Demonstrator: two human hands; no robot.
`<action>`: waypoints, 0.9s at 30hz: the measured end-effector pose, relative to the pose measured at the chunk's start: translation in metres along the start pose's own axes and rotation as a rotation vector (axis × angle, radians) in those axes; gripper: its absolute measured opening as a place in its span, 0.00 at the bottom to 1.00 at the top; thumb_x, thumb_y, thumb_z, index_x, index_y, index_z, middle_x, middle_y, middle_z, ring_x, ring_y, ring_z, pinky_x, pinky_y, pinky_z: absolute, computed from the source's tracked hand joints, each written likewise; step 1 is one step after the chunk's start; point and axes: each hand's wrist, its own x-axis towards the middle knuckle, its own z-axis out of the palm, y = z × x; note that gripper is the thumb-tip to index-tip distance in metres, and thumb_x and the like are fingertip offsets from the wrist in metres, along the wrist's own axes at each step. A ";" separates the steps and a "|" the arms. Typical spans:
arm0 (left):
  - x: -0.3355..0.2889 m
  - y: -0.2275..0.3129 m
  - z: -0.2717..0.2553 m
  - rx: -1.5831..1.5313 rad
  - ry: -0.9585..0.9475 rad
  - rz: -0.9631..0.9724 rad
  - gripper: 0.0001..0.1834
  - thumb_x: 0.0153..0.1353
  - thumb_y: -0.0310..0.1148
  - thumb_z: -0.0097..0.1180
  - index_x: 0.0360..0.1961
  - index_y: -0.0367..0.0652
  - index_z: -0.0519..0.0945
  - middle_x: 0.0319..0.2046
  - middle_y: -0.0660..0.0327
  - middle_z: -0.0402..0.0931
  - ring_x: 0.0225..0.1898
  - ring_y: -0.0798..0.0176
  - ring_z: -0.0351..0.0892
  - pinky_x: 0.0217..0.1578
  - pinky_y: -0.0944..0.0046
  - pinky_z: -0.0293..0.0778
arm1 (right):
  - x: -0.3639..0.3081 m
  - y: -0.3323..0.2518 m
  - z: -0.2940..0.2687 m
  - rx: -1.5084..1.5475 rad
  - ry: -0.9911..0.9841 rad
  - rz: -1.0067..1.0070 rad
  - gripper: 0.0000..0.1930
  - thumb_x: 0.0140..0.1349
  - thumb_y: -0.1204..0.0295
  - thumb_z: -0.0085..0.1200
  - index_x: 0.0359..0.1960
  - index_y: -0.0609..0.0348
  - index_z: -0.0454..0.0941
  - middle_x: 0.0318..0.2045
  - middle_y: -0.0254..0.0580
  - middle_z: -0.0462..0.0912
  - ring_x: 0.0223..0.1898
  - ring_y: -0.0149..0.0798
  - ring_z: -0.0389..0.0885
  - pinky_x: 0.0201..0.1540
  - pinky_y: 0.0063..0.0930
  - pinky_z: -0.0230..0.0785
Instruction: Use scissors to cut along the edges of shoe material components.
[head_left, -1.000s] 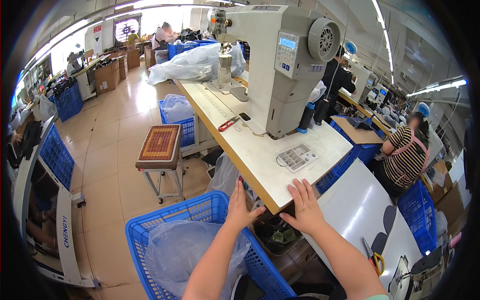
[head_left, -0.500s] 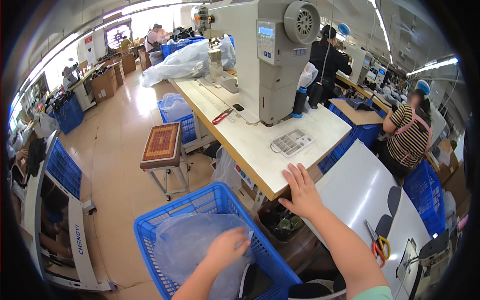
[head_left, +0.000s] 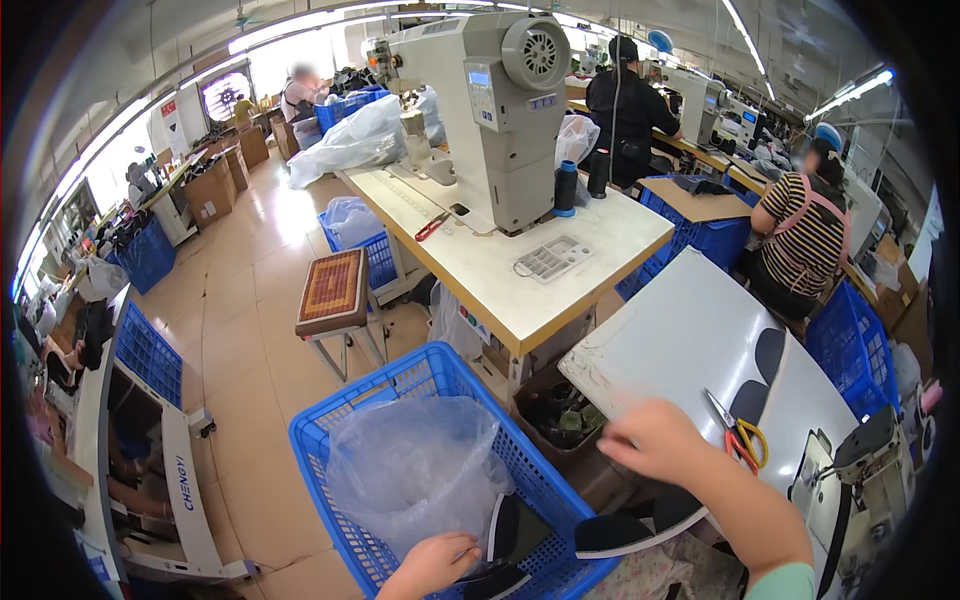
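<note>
My left hand (head_left: 436, 564) is low over the blue plastic basket (head_left: 525, 460), fingers curled together beside black, white-edged curved pieces (head_left: 517, 530). Whatever lies between those fingers is hidden. A clear plastic bag (head_left: 410, 455) fills much of the basket. My right hand (head_left: 655, 440) hangs above the near edge of the white worktop (head_left: 650, 330), its fingers bent and blurred by motion. To its right lie scissors (head_left: 740, 440) with red and orange handles, beside dark curved pieces (head_left: 750, 400). Another black piece (head_left: 612, 533) rests below this hand, at the worktop's near corner.
A tall sewing machine (head_left: 510, 130) stands on a white table (head_left: 500, 290) ahead. Left of it is a stool (head_left: 335, 290) with a woven-look seat. A brown bin (head_left: 540, 400) sits between basket and worktop. Another machine (head_left: 865, 450) is at right; co-workers sit beyond.
My right hand has left the sewing table's corner and come nearer, over the white worktop. My left hand has moved down from the plastic bag towards the black pieces. The view has shifted.
</note>
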 end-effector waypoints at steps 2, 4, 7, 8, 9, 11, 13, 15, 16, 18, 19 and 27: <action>-0.011 0.002 0.008 -0.023 0.032 -0.036 0.14 0.62 0.40 0.52 0.39 0.41 0.81 0.42 0.57 0.80 0.42 0.49 0.78 0.42 0.57 0.74 | -0.056 -0.010 -0.013 0.014 0.040 0.048 0.08 0.53 0.68 0.57 0.34 0.56 0.81 0.21 0.44 0.78 0.27 0.49 0.77 0.32 0.41 0.67; -0.007 0.001 0.019 -0.006 0.038 0.022 0.13 0.61 0.40 0.51 0.36 0.42 0.80 0.35 0.54 0.80 0.38 0.47 0.78 0.39 0.53 0.74 | -0.112 -0.020 -0.026 0.122 0.162 0.255 0.11 0.52 0.71 0.57 0.38 0.58 0.80 0.24 0.44 0.80 0.30 0.48 0.78 0.34 0.38 0.68; 0.009 0.018 0.025 0.016 -0.077 0.016 0.16 0.61 0.43 0.52 0.41 0.44 0.81 0.42 0.56 0.80 0.42 0.49 0.78 0.42 0.56 0.74 | -0.178 -0.026 -0.028 0.198 0.322 0.404 0.16 0.50 0.75 0.57 0.44 0.60 0.79 0.31 0.46 0.81 0.36 0.48 0.79 0.41 0.36 0.69; 0.016 0.028 0.025 0.020 -0.084 0.025 0.16 0.61 0.43 0.52 0.41 0.44 0.81 0.42 0.56 0.80 0.42 0.49 0.78 0.42 0.56 0.74 | -0.197 -0.026 -0.026 0.197 0.438 0.395 0.19 0.48 0.77 0.57 0.46 0.62 0.77 0.36 0.47 0.81 0.40 0.49 0.79 0.45 0.36 0.69; 0.021 0.038 0.026 0.024 -0.074 0.063 0.15 0.61 0.43 0.53 0.41 0.44 0.81 0.41 0.55 0.80 0.42 0.49 0.78 0.42 0.56 0.74 | -0.214 -0.027 -0.025 0.200 0.435 0.399 0.19 0.48 0.77 0.57 0.46 0.62 0.77 0.36 0.47 0.81 0.40 0.49 0.79 0.45 0.36 0.69; 0.031 0.056 0.027 0.030 -0.076 0.101 0.15 0.60 0.42 0.53 0.41 0.44 0.81 0.40 0.55 0.80 0.41 0.49 0.78 0.42 0.56 0.74 | -0.245 -0.030 -0.024 0.180 0.406 0.546 0.22 0.45 0.81 0.56 0.47 0.64 0.75 0.42 0.48 0.80 0.45 0.48 0.78 0.51 0.33 0.67; 0.038 0.069 0.029 0.075 -0.064 0.217 0.15 0.60 0.41 0.54 0.42 0.44 0.80 0.39 0.55 0.80 0.41 0.49 0.78 0.41 0.55 0.74 | -0.266 -0.039 -0.023 0.186 0.432 0.570 0.22 0.46 0.81 0.56 0.47 0.65 0.76 0.41 0.48 0.80 0.44 0.47 0.78 0.50 0.33 0.67; 0.038 0.080 0.029 0.076 -0.058 0.249 0.15 0.59 0.40 0.54 0.42 0.44 0.80 0.39 0.54 0.80 0.41 0.49 0.78 0.41 0.55 0.74 | -0.289 -0.048 -0.022 0.191 0.458 0.595 0.21 0.46 0.81 0.55 0.46 0.65 0.76 0.41 0.47 0.80 0.44 0.46 0.78 0.50 0.33 0.67; 0.037 0.084 0.028 0.078 -0.033 0.284 0.15 0.59 0.40 0.54 0.42 0.43 0.80 0.38 0.54 0.80 0.40 0.49 0.78 0.41 0.55 0.74 | -0.300 -0.051 -0.020 0.210 0.483 0.633 0.20 0.47 0.80 0.55 0.46 0.66 0.76 0.40 0.47 0.81 0.44 0.45 0.78 0.50 0.33 0.67; 0.030 0.091 0.029 0.098 -0.042 0.273 0.15 0.59 0.40 0.54 0.43 0.43 0.80 0.39 0.53 0.80 0.41 0.48 0.78 0.41 0.55 0.74 | -0.317 -0.061 -0.018 0.238 0.501 0.675 0.20 0.47 0.80 0.55 0.46 0.66 0.76 0.40 0.47 0.81 0.44 0.44 0.78 0.51 0.33 0.67; 0.028 0.095 0.033 0.114 -0.045 0.274 0.15 0.59 0.40 0.54 0.43 0.42 0.80 0.39 0.53 0.80 0.41 0.48 0.78 0.42 0.55 0.74 | -0.325 -0.065 -0.017 0.265 0.529 0.704 0.19 0.48 0.79 0.55 0.45 0.66 0.77 0.40 0.47 0.81 0.44 0.43 0.79 0.51 0.33 0.67; 0.012 0.109 0.057 0.131 -0.007 0.160 0.16 0.57 0.40 0.56 0.43 0.42 0.81 0.38 0.51 0.80 0.38 0.48 0.79 0.40 0.55 0.74 | -0.363 -0.055 -0.011 0.223 0.585 0.687 0.10 0.52 0.76 0.58 0.36 0.63 0.80 0.31 0.47 0.82 0.35 0.46 0.80 0.40 0.32 0.70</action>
